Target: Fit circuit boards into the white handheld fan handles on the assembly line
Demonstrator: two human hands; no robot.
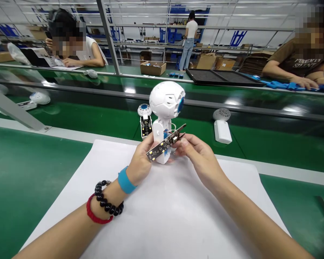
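A white device with a rounded head (166,100) and a narrow body stands upright over the white sheet. My left hand (142,158) is closed around the lower body of this device. A narrow black circuit board (162,147) with small yellowish parts slants across the front of the body, its lower end by my left thumb. Thin wires run from the body behind the board. My right hand (196,153) is closed, thumb and fingers pinched at the board's upper right end. Whether those fingertips also hold a thin dark tool there, I cannot make out.
A white sheet (175,212) covers the green bench. On the green conveyor beyond lie a unit with its board exposed (146,126) and a white closed unit (223,131). Co-workers sit across the line; a cardboard box (153,68) and black tray (221,77) are there.
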